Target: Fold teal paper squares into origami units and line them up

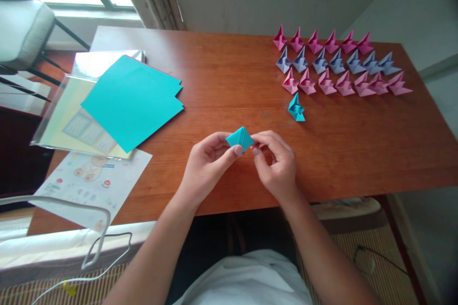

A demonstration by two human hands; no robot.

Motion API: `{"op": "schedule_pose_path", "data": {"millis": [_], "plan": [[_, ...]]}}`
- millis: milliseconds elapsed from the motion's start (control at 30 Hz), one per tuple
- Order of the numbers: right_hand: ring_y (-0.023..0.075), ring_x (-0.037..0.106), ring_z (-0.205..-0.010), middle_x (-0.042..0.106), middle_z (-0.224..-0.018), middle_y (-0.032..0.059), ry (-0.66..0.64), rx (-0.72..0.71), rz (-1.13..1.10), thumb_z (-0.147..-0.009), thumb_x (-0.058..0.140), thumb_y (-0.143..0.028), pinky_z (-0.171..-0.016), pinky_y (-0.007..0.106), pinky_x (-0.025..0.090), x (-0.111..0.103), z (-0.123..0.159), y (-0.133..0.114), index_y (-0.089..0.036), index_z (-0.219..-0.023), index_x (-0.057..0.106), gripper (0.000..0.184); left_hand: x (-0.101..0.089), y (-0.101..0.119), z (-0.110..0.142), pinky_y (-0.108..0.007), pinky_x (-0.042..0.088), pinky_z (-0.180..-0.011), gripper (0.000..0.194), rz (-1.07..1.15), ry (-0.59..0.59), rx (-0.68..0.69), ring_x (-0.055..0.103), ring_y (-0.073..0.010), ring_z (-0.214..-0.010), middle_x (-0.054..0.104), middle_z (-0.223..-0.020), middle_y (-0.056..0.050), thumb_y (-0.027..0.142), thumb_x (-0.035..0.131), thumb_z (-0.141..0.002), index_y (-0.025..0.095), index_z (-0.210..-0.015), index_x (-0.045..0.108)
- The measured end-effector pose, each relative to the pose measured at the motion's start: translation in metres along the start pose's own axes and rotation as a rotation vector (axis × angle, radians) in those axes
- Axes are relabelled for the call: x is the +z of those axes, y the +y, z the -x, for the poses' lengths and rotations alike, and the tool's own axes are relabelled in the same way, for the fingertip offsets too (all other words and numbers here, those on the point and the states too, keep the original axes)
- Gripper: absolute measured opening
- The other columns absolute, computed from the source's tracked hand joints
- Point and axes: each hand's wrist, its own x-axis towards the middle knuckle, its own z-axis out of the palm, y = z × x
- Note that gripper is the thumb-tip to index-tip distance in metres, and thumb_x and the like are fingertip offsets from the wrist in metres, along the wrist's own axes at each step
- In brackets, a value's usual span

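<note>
A small folded teal paper piece (pixel 240 138) is held just above the wooden table (pixel 229 76) near its front edge. My left hand (pixel 207 164) pinches its left side with thumb and fingers. My right hand (pixel 277 164) pinches its right corner, fingers curled. A finished teal folded figure (pixel 296 109) stands on the table a little beyond and to the right of my hands.
Rows of several pink (pixel 343 83) and purple (pixel 336 63) folded figures stand at the back right. A stack of teal paper sheets (pixel 132 100) lies at the left on a clear plastic sleeve (pixel 57 124), with a printed leaflet (pixel 93 181) by the front edge. A chair (pixel 21 33) stands at far left.
</note>
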Motion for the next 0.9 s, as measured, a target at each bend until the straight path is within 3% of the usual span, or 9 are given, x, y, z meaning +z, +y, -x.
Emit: {"op": "schedule_pose_path", "data": {"millis": [133,267,400,633,900], "plan": [[0.0174,0.066,-0.087,0.070,-0.096,0.0029,-0.024,0.111,-0.068,-0.098,0.056,-0.023,-0.070,0.031,0.052,0.000,0.000,0.000,-0.024,-0.104,0.069,0.015,0.001,-0.001,0.000,-0.022,0.054,-0.073,0.022,-0.035,0.022,-0.002,0.066,-0.0128,-0.074,0.074,-0.079,-0.002,0.033,0.085,-0.079,0.015,-0.088,0.074],[0.0155,0.063,-0.079,0.069,-0.090,0.0010,-0.045,0.193,-0.116,-0.095,0.066,-0.035,-0.069,0.030,0.051,0.000,0.000,-0.001,-0.025,-0.100,0.070,0.013,0.003,-0.004,0.002,-0.024,0.054,-0.068,0.028,-0.067,0.012,-0.023,0.066,-0.0145,-0.072,0.074,-0.079,-0.002,0.036,0.088,-0.074,0.016,-0.087,0.075],[0.0141,0.059,-0.072,0.065,-0.080,-0.0006,-0.058,0.233,-0.173,-0.094,0.067,-0.037,-0.066,0.029,0.049,-0.002,-0.002,-0.001,-0.024,-0.088,0.070,0.015,0.003,-0.005,0.002,-0.025,0.054,-0.067,0.031,-0.106,-0.028,-0.033,0.067,-0.0164,-0.073,0.074,-0.081,-0.004,0.041,0.085,-0.077,0.016,-0.091,0.075],[0.0130,0.057,-0.074,0.063,-0.079,-0.0019,-0.027,0.282,-0.406,-0.090,0.074,-0.036,-0.065,0.027,0.046,-0.004,-0.004,0.004,-0.024,-0.083,0.073,0.014,0.001,0.003,0.001,-0.022,0.053,-0.062,0.033,-0.180,-0.155,-0.028,0.063,-0.0126,-0.066,0.071,-0.074,-0.004,0.045,0.069,-0.093,0.015,-0.080,0.073],[0.0129,0.055,-0.070,0.061,-0.075,-0.0024,-0.055,0.347,-0.426,-0.089,0.073,-0.041,-0.063,0.026,0.047,-0.004,-0.004,0.001,-0.023,-0.079,0.069,0.021,0.001,0.005,0.001,-0.021,0.053,-0.057,0.031,-0.167,-0.102,-0.042,0.063,-0.0120,-0.059,0.071,-0.066,-0.003,0.042,0.078,-0.086,0.015,-0.070,0.072]]}}
